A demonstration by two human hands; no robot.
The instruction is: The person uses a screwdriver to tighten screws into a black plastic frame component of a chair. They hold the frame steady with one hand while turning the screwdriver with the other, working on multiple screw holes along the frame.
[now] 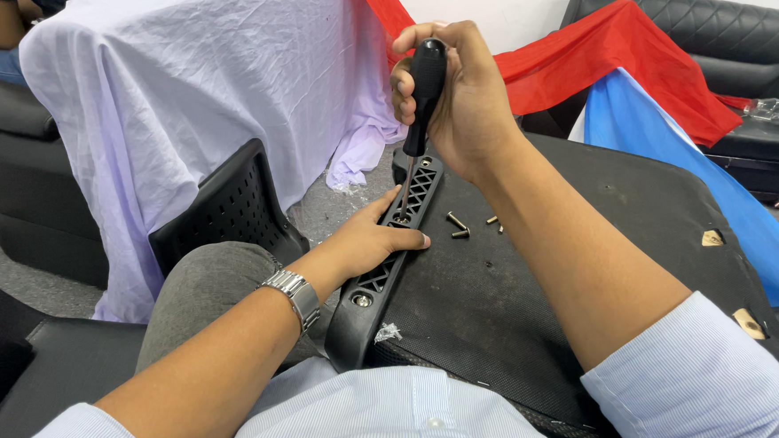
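Head view: right hand (463, 100) grips the screwdriver (420, 93) upright; left hand (368, 242) lies open, pressing the black bracket (391, 246). Best keep the shaft vertical, tip seated in the screw.

Right hand (454, 96) raised above black slotted plastic bracket (391, 246), fingers curled tight in fist, forearm bare, pale sleeve at elbow; left hand (368, 242) flat on bracket, palm down, thumb out, wrist straight.
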